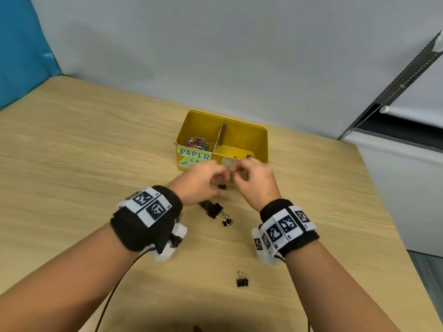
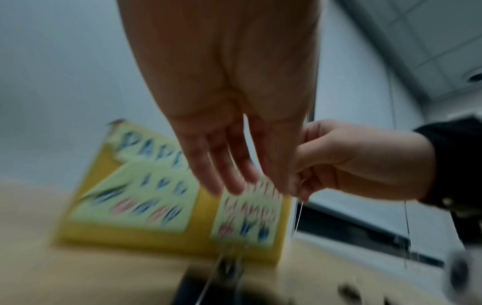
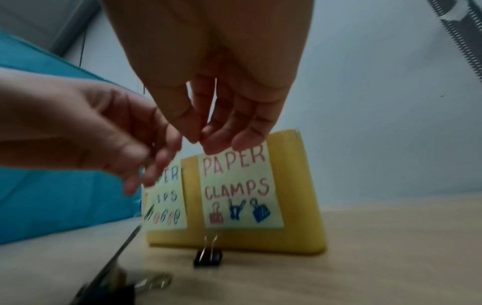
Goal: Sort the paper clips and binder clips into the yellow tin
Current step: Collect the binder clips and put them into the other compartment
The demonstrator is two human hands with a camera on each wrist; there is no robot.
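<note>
The yellow tin stands open on the table, split by a divider. Coloured paper clips fill its left half, and a few dark binder clips lie in the right half. Notes on its front wall read PAPER CLAMPS and, partly hidden, a paper-clip label. My two hands meet just in front of the tin. My right hand pinches thumb to forefinger, apparently on a thin wire loop like a paper clip. My left hand hovers beside it with loose fingers, holding nothing I can see.
Black binder clips lie on the wooden table: a small one upright near the tin, a large one under my wrists, a small one beside it, and another nearer me. The table edge runs along the right.
</note>
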